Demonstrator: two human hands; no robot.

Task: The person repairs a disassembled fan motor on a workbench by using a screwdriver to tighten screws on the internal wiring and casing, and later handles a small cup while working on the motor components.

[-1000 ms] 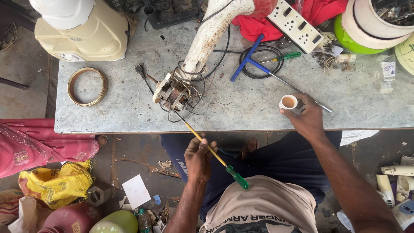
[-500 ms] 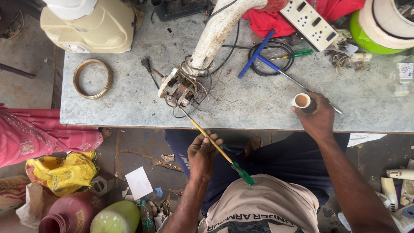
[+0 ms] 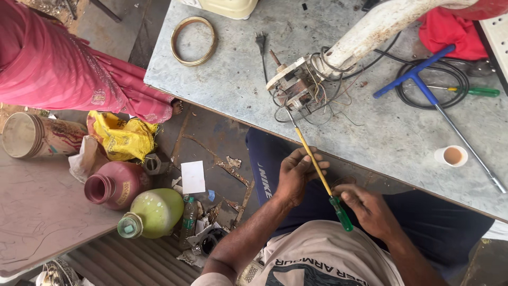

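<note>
— Grey, scuffed stone-like workbench (image 3: 222, 79), with a bare concrete floor below. What is being worked on?

— A long screwdriver with a thin yellow shaft and a green plastic handle (image 3: 320, 176). Its tip reaches the small exposed electric motor wrapped in loose thin wires (image 3: 296, 87) at the bench's near edge.

— And the hands?

— The left hand (image 3: 297, 173) curls loosely round the middle of the shaft, fingers half closed. The right hand (image 3: 370, 209) closes near the handle, fingertips touching it.

— How would it handle?

— Light and stiff, I judge, though so slim a shaft may flex; the ribbed-looking handle gives the surest hold. The motor's wires look fragile.

— Anything else nearby?

— A small paper cup of brown tea (image 3: 452, 155), a blue T-handled metal wrench (image 3: 423, 87), a coil of black cable (image 3: 460, 79) and a brass-coloured ring (image 3: 193, 40).
</note>
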